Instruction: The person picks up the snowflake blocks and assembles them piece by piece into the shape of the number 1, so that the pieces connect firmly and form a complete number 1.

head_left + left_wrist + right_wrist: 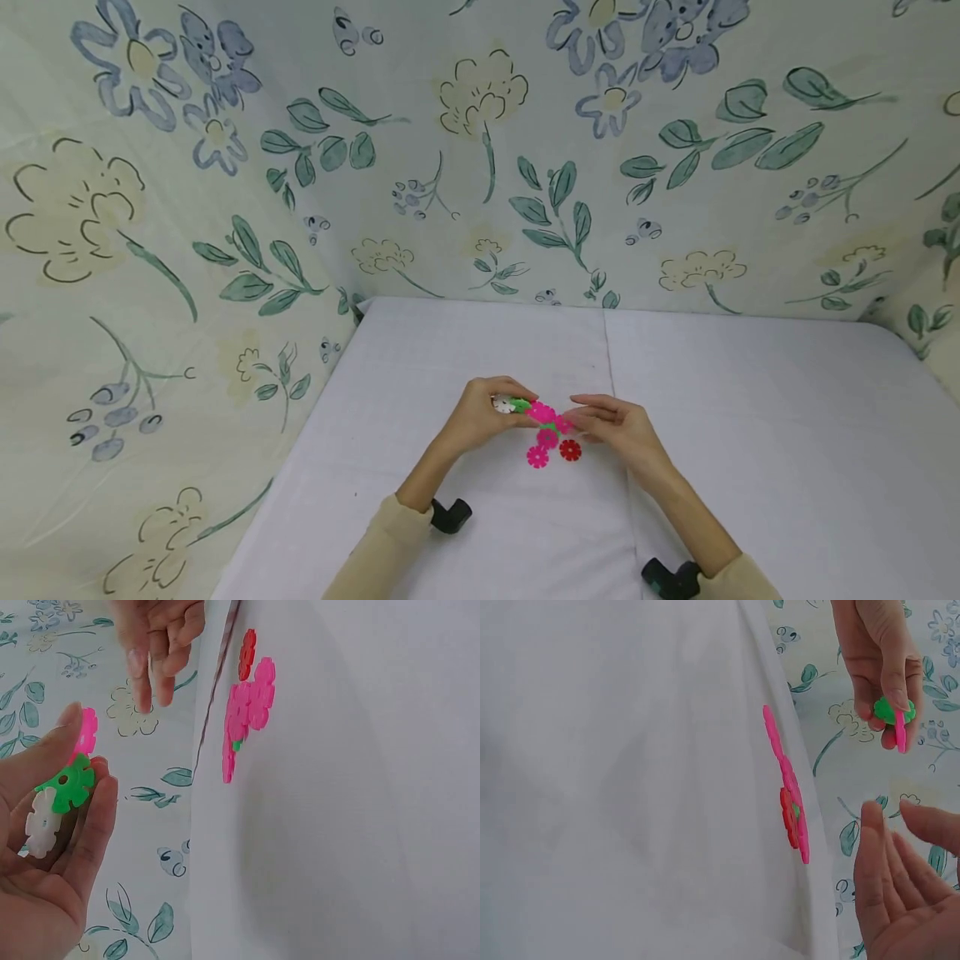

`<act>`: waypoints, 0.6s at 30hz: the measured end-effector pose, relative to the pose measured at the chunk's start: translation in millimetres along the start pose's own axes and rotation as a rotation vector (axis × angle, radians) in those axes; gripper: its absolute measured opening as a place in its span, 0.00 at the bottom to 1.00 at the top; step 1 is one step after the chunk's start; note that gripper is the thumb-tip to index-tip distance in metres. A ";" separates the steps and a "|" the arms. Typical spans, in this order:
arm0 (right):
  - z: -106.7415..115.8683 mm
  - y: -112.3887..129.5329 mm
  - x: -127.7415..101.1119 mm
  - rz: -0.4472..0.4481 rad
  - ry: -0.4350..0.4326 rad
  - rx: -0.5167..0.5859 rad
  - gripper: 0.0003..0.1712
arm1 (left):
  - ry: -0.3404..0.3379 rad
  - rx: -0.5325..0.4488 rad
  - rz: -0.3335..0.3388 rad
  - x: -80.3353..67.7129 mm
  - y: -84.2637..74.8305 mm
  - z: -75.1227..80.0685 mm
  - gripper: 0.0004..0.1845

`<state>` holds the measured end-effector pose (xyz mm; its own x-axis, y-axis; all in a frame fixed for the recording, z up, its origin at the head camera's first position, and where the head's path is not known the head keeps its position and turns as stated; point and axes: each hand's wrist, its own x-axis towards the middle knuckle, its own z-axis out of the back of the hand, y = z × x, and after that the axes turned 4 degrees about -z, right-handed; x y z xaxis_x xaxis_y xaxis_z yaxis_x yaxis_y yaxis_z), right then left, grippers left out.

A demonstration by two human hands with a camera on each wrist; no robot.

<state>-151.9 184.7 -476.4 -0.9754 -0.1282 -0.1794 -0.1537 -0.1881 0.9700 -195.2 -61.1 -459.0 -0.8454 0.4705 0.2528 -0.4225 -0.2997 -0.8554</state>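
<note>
White cloth-covered table, floral fabric walls. Left hand pinches joined flat plastic flower discs, green, white and pink, raised clear for fitting. Right hand is relaxed and holds nothing, beside the pink and red flower-disc cluster lying on the table.

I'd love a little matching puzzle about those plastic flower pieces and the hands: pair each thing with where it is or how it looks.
Things:
1. green flower disc
2. red flower disc
3. white flower disc
4. right hand

Descriptions:
A. lying on the white table, beside a pink disc
B. held in the left hand, lowest of the held pieces in the left wrist view
C. fingers relaxed, holding nothing
D. held in the left hand, between a pink and a white piece

Pairs: 1-D, 2-A, 3-B, 4-C
</note>
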 end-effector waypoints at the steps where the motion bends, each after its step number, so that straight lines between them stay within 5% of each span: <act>1: 0.5 -0.4 0.5 -0.017 -0.013 -0.008 0.27 | -0.001 -0.003 0.000 -0.2 0.6 1.4 0.16; 6: 1.9 -4.6 4.0 -0.055 -0.021 -0.093 0.25 | 0.011 0.003 0.023 -1.4 3.7 6.6 0.17; 18: -8.8 -14.0 16.4 0.015 0.071 -0.217 0.22 | 0.033 -0.013 0.074 -5.7 8.9 9.8 0.17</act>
<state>-164.3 176.7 -494.4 -0.9625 -0.1997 -0.1835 -0.0938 -0.3897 0.9161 -197.3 -74.6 -463.6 -0.8629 0.4746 0.1736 -0.3548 -0.3242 -0.8769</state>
